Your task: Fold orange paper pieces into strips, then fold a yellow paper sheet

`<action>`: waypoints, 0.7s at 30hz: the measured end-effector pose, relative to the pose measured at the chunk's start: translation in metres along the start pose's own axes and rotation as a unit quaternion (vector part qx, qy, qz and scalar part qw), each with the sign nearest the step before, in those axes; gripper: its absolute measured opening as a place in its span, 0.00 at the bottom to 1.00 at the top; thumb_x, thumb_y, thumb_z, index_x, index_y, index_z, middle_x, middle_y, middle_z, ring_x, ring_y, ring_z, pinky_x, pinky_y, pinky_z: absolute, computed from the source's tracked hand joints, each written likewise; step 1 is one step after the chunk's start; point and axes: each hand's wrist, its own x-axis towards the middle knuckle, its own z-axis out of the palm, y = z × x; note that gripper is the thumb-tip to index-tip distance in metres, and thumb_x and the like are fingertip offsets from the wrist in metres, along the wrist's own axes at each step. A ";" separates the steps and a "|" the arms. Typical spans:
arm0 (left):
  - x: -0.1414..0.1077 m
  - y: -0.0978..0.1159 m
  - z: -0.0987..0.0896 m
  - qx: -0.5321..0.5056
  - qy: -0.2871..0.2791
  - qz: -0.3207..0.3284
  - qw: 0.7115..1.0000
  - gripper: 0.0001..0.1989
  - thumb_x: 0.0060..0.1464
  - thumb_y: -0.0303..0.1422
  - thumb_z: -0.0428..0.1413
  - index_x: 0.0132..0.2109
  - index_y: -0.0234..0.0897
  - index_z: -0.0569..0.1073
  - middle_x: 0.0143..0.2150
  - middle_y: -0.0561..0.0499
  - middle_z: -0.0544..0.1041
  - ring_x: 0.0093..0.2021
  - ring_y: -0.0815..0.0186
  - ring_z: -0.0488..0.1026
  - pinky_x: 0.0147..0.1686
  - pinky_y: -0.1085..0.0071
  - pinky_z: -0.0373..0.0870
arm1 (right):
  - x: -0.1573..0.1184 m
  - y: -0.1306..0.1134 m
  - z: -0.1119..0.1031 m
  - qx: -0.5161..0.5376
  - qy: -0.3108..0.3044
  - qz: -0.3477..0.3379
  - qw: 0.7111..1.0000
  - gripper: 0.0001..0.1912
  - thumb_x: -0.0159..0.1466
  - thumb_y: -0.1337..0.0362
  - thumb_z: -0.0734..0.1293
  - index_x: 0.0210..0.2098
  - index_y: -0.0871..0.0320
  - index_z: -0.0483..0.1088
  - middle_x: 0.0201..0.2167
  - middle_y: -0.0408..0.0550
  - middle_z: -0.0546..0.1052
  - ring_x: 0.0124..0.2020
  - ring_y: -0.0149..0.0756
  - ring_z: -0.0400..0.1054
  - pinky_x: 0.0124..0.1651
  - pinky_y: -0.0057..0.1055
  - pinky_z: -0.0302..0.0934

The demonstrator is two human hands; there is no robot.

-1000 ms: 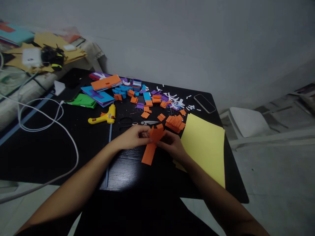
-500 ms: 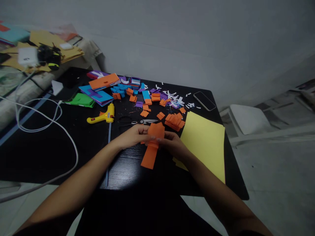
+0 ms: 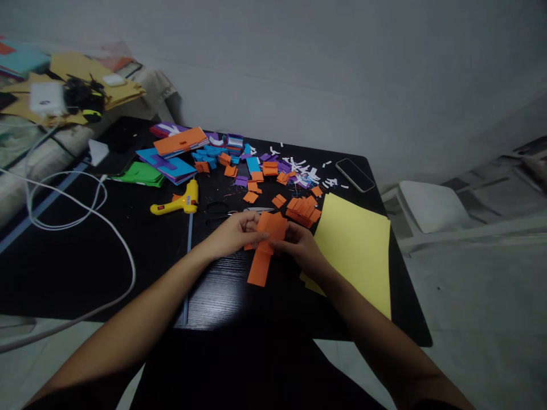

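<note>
Between my two hands is a folded strip of orange paper (image 3: 272, 226), its lower flap hanging down toward me over the black table. My left hand (image 3: 240, 232) pinches its left edge with thumb and fingers. From the other side, my right hand (image 3: 301, 246) grips the right edge, thumb in front and fingers partly hidden behind the paper. Just beyond my left hand lie scissors (image 3: 258, 209) with black handles. A pile of folded orange paper pieces (image 3: 302, 210) sits past my right hand.
A yellow glue gun (image 3: 188, 199) lies left of the scissors. Yellow sheets (image 3: 354, 245) are stacked under my right forearm's side. White paper scraps (image 3: 301, 171), colored folded papers (image 3: 182, 142) and a phone (image 3: 355, 175) occupy the back. A white cable (image 3: 123, 239) loops at left.
The orange paper has turned slightly, and its lower flap has swung up a little and looks shorter. Both hands keep their pinch, fingers shifting slightly.
</note>
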 end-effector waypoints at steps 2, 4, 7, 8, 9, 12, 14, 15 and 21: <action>0.000 0.000 0.000 -0.003 -0.005 -0.002 1.000 0.12 0.53 0.34 0.66 0.37 0.34 0.71 0.25 0.57 0.73 0.23 0.73 0.69 0.24 0.77 0.62 | 0.000 0.001 -0.001 -0.003 0.000 -0.001 1.000 0.21 0.50 0.59 0.82 0.40 0.56 0.76 0.35 0.43 0.82 0.31 0.34 0.74 0.35 0.31 0.69; 0.000 0.000 0.000 -0.010 -0.013 -0.004 1.000 0.13 0.52 0.33 0.66 0.38 0.33 0.72 0.27 0.56 0.74 0.24 0.73 0.69 0.25 0.77 0.63 | 0.001 0.003 -0.001 -0.003 0.003 -0.002 1.000 0.22 0.49 0.59 0.82 0.40 0.56 0.76 0.36 0.43 0.82 0.31 0.34 0.74 0.35 0.31 0.69; -0.001 0.002 0.000 -0.020 -0.017 -0.007 1.000 0.13 0.50 0.32 0.67 0.39 0.33 0.72 0.29 0.55 0.75 0.25 0.72 0.70 0.26 0.76 0.65 | 0.002 0.004 -0.002 -0.007 0.011 -0.003 1.000 0.21 0.49 0.58 0.82 0.38 0.57 0.75 0.34 0.43 0.81 0.30 0.34 0.73 0.34 0.31 0.68; -0.001 0.003 0.000 -0.022 -0.015 -0.008 1.000 0.13 0.50 0.32 0.67 0.40 0.33 0.72 0.29 0.56 0.75 0.25 0.72 0.70 0.27 0.76 0.66 | 0.002 0.004 -0.002 -0.010 0.014 -0.004 1.000 0.20 0.49 0.58 0.82 0.37 0.57 0.75 0.33 0.43 0.81 0.29 0.33 0.73 0.34 0.31 0.68; -0.001 0.004 0.000 -0.022 -0.010 -0.007 1.000 0.14 0.51 0.32 0.67 0.40 0.33 0.72 0.29 0.56 0.75 0.25 0.72 0.70 0.27 0.76 0.66 | 0.002 0.003 -0.002 -0.014 0.016 -0.005 1.000 0.20 0.49 0.58 0.82 0.36 0.57 0.75 0.32 0.42 0.81 0.28 0.33 0.72 0.33 0.31 0.68; -0.002 0.004 -0.001 -0.018 0.014 0.007 1.000 0.14 0.50 0.32 0.67 0.41 0.34 0.72 0.29 0.58 0.74 0.26 0.73 0.70 0.27 0.76 0.66 | 0.001 0.001 -0.002 -0.023 0.022 -0.015 0.999 0.19 0.49 0.56 0.82 0.34 0.56 0.74 0.30 0.41 0.80 0.27 0.31 0.71 0.32 0.30 0.67; -0.001 0.002 -0.002 -0.016 0.026 0.016 0.999 0.14 0.49 0.31 0.67 0.40 0.34 0.72 0.30 0.58 0.74 0.27 0.73 0.70 0.28 0.77 0.67 | 0.001 0.000 -0.002 -0.023 0.026 -0.019 0.999 0.20 0.50 0.55 0.82 0.34 0.56 0.73 0.30 0.41 0.79 0.27 0.31 0.70 0.32 0.30 0.67; -0.001 0.001 -0.002 -0.016 0.030 0.018 0.999 0.14 0.49 0.30 0.67 0.41 0.34 0.72 0.30 0.57 0.74 0.28 0.72 0.71 0.29 0.76 0.67 | 0.001 0.000 -0.001 -0.023 0.028 -0.020 0.999 0.20 0.50 0.55 0.82 0.34 0.56 0.73 0.30 0.41 0.79 0.27 0.31 0.70 0.32 0.30 0.67; 0.000 -0.004 0.000 -0.029 0.004 0.020 0.999 0.18 0.51 0.29 0.66 0.49 0.33 0.73 0.39 0.51 0.79 0.37 0.67 0.77 0.38 0.72 0.72 | 0.002 0.001 -0.001 -0.018 0.031 -0.023 0.999 0.20 0.49 0.56 0.82 0.34 0.56 0.74 0.29 0.41 0.79 0.26 0.31 0.70 0.31 0.30 0.67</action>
